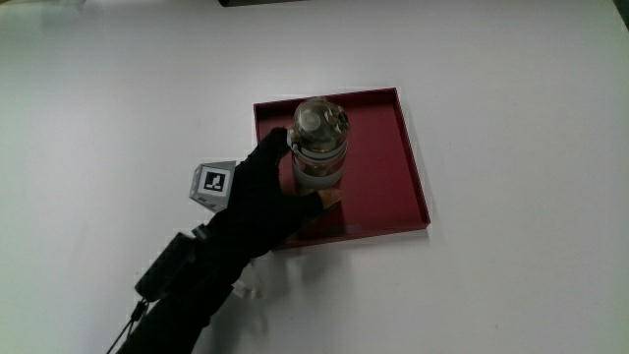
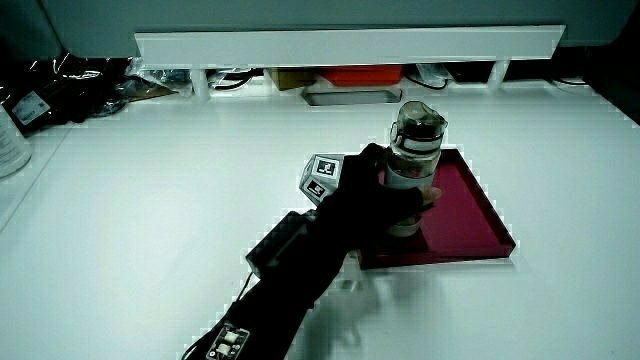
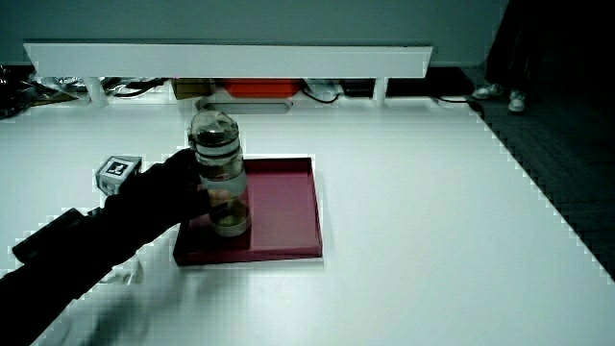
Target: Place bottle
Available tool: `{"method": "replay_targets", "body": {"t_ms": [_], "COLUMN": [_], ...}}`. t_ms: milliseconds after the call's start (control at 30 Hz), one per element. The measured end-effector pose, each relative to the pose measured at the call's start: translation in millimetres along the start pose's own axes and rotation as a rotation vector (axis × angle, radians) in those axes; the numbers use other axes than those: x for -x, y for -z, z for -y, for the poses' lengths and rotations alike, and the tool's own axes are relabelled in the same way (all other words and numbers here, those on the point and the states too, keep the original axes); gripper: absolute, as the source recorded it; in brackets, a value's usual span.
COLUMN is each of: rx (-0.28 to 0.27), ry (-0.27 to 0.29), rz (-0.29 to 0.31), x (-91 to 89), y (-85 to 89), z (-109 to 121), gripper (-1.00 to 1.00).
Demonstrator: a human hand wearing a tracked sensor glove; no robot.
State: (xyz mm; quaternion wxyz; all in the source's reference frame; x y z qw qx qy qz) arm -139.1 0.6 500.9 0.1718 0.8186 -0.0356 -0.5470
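We note the hand [image 1: 257, 197] wrapped around the bottle [image 1: 319, 147], fingers curled about its lower body — a firm, closed grasp, nothing else held. The patterned cube [image 1: 213, 184] sits on the back of the glove, on the side turned away from the bottle.

The bottle stands upright over the red tray [image 1: 393, 167], in the part of the tray nearer the forearm. In a side view its base [image 3: 231, 223] looks at or just above the tray floor; we cannot tell whether it is touching. The same upright pose shows in a side view [image 2: 415, 160], cap uppermost. The tray lies flat on the white table [image 1: 511, 275], with nothing else in it.

Judgement: we read this as the set-down step, nearly finished. To do it well we would keep the bottle vertical, confirm the base is fully seated on the flat floor and clear of the raised rim, then open the fingers evenly — thumb and fingers together — so no sideways push tips it. The withdrawal should follow the line of the forearm, without brushing the bottle's wall.
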Motion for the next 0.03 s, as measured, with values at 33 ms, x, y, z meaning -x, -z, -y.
{"method": "replay_targets", "body": {"t_ms": [33], "rx": [0.025], "ry": [0.017], "rz": [0.015], "x": [-1.1], "y": [-2.7], "z": [0.4], "gripper": [-0.65]}}
